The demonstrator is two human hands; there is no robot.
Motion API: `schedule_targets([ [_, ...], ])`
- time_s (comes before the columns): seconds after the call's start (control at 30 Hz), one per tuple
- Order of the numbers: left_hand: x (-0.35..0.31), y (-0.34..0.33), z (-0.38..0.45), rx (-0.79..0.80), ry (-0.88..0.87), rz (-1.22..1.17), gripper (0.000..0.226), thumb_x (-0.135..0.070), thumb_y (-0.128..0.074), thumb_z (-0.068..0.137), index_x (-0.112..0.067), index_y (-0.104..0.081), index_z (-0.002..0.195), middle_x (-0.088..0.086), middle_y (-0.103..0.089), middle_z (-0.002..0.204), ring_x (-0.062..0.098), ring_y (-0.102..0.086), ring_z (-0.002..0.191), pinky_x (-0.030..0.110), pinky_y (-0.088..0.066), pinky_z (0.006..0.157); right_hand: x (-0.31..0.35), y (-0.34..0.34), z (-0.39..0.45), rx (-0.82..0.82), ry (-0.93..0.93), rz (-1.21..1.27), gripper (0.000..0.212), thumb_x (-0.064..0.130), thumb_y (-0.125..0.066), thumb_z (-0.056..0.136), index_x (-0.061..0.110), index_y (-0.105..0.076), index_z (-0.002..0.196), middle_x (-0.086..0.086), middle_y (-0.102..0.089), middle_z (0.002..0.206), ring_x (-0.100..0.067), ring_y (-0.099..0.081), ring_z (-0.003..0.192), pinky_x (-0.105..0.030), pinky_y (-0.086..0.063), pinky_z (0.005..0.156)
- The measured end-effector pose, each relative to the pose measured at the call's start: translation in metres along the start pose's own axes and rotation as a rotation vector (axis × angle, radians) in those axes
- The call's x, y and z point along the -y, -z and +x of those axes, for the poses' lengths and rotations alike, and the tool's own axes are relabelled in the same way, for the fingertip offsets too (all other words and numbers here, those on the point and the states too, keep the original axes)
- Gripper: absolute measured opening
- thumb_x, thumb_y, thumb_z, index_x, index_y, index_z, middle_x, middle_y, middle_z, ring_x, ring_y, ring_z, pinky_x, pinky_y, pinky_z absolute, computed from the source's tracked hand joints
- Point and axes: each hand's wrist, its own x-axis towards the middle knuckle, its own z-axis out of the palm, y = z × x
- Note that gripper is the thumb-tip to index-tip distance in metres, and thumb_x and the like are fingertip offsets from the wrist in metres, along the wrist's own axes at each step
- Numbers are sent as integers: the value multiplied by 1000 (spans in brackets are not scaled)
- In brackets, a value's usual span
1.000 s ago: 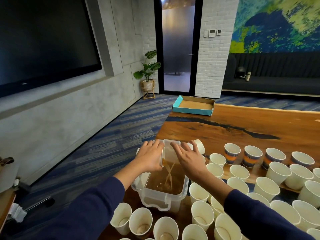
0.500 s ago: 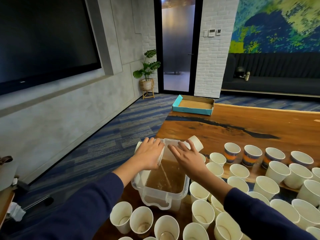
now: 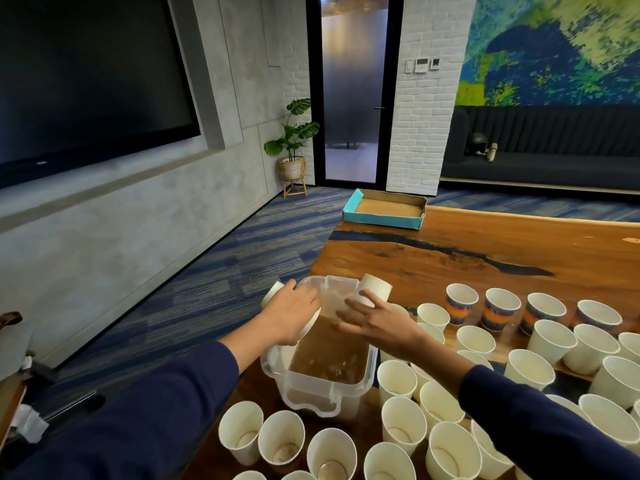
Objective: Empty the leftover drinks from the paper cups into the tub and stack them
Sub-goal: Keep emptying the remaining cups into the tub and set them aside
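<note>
A clear plastic tub (image 3: 304,393) holding brown liquid stands on the wooden table (image 3: 485,244). My left hand (image 3: 289,315) grips a white paper cup (image 3: 273,292) tipped on its side over the tub's left rim, mouth toward the liquid. My right hand (image 3: 375,318) holds another white cup (image 3: 375,287) tilted over the tub's far right corner, its base pointing up and away. No stream is visible from either cup. Several upright paper cups (image 3: 398,382) stand around the tub, in front and to the right.
Four cups with blue and orange print (image 3: 462,304) stand in a row behind the white ones. A shallow teal cardboard tray (image 3: 384,216) sits at the table's far corner. The table's left edge drops to carpet. A dark sofa lines the far wall.
The streams pouring from both cups a second ago have stopped. Both hands have lifted slightly and spread apart, and the cups tilt further up.
</note>
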Motion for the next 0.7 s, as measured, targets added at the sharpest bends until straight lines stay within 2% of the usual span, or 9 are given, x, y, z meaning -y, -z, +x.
schedule_targets([
  [0.13, 8, 3, 1, -20, 79, -28, 65, -28, -64, 84, -8, -34, 138, 10, -43, 134, 27, -44, 119, 39, -32, 101, -3, 3, -1, 41, -49, 32, 98, 30, -95, 42, 20, -43, 125, -4, -68, 112, -25, -66, 103, -46, -50, 91],
  [0.2, 7, 3, 1, -3, 46, 9, 65, -29, -64, 84, -8, -33, 138, 11, -42, 135, 27, -45, 119, 40, -32, 102, 0, 0, -2, 37, 25, -22, 98, 32, -94, 43, 22, -42, 125, -3, -68, 114, -24, -65, 105, -44, -49, 93],
  [0.3, -1, 5, 1, -25, -9, 115, 54, -26, -61, 88, -7, -40, 134, 12, -45, 134, 29, -45, 120, 44, -31, 105, -1, -1, -3, 63, -28, 44, 99, 31, -94, 42, 21, -43, 127, -4, -68, 114, -25, -65, 104, -45, -49, 92],
  [0.4, -11, 7, 2, -21, -102, 188, 48, -22, -57, 91, -7, -42, 134, 11, -46, 134, 30, -42, 125, 45, -27, 108, -4, -8, -3, 63, 53, -33, 101, 33, -95, 41, 22, -41, 125, -4, -68, 113, -25, -66, 103, -44, -50, 92],
  [0.57, -20, 14, 4, -30, -115, 340, 54, -15, -61, 90, -6, -39, 138, 14, -44, 136, 34, -39, 129, 49, -28, 108, -13, -8, -5, -8, -53, 28, 101, 27, -95, 40, 20, -44, 126, -7, -69, 111, -27, -67, 101, -47, -51, 88],
  [0.63, -19, 11, 5, -17, -28, 272, 53, -15, -62, 89, -4, -39, 136, 14, -45, 134, 33, -41, 126, 48, -29, 107, -12, -11, -9, 3, -61, 45, 99, 22, -95, 40, 21, -47, 126, -7, -68, 113, -28, -66, 102, -49, -51, 88],
  [0.7, -14, 9, 10, -40, 68, 135, 54, -17, -62, 89, -4, -37, 135, 14, -45, 134, 32, -43, 124, 46, -29, 106, -13, -9, -11, 8, -201, 137, 97, 11, -93, 42, 21, -51, 129, -9, -65, 119, -31, -64, 106, -57, -47, 88],
])
